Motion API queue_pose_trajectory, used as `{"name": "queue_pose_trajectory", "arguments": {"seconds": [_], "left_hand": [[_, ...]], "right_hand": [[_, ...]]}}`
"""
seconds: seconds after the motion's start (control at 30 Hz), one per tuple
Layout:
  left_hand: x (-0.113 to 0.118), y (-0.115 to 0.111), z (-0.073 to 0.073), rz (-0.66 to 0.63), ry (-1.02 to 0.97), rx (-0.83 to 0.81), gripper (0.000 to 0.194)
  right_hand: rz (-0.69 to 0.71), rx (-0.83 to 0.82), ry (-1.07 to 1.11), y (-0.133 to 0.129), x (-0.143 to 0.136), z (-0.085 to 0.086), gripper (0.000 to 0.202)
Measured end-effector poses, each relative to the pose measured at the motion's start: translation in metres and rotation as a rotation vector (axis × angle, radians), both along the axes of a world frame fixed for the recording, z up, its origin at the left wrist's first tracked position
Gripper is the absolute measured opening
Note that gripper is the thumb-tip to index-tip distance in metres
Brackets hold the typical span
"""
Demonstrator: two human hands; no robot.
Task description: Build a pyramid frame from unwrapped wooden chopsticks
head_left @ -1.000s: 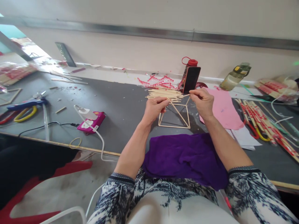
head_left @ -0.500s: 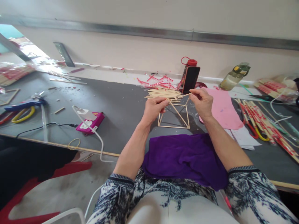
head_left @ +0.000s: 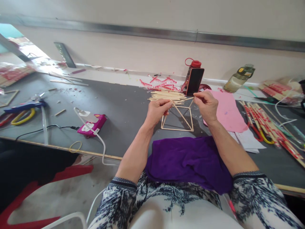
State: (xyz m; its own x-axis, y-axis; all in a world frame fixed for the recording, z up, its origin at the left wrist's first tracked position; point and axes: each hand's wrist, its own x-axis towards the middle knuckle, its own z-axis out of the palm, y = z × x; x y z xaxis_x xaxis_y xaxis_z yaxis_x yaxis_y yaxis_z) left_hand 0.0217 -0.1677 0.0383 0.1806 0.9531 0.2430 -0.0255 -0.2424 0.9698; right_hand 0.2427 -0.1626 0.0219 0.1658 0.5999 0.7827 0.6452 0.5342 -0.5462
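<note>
A frame of thin wooden sticks (head_left: 177,129) stands on the grey table (head_left: 126,111), with a square outline at its base and slanting sticks above. My left hand (head_left: 157,110) pinches the frame's upper left corner between thumb and fingers. At the upper right corner, the fingertips of my right hand (head_left: 206,105) are closed on the sticks. A thin stick spans the gap between both hands. Just behind the frame lies a pile of loose wooden sticks (head_left: 164,95). A purple cloth (head_left: 186,157) covers the table edge and my lap.
Behind the pile, a phone (head_left: 195,82) leans on a red-capped bottle (head_left: 195,64). Pink paper (head_left: 228,109), scissors (head_left: 265,137) and wrapped sticks (head_left: 269,122) lie right. A magenta power strip (head_left: 91,126) with a white cable and blue-handled pliers (head_left: 26,106) lie left.
My right hand has dipped very slightly, and the end of the spanning stick has lowered with it. My left hand and the frame's base look unmoved.
</note>
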Motion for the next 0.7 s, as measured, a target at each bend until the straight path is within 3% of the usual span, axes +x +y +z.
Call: {"name": "queue_pose_trajectory", "arguments": {"seconds": [0.4,0.7], "left_hand": [[0.000,0.000,-0.001,0.007,-0.001,-0.007,0.017],[0.000,-0.001,0.000,-0.007,0.016,-0.005,0.020]], "right_hand": [[0.012,-0.030,0.054,0.005,0.005,-0.008,0.013],[-0.024,0.066,-0.105,0.010,0.005,-0.003,0.013]]}}
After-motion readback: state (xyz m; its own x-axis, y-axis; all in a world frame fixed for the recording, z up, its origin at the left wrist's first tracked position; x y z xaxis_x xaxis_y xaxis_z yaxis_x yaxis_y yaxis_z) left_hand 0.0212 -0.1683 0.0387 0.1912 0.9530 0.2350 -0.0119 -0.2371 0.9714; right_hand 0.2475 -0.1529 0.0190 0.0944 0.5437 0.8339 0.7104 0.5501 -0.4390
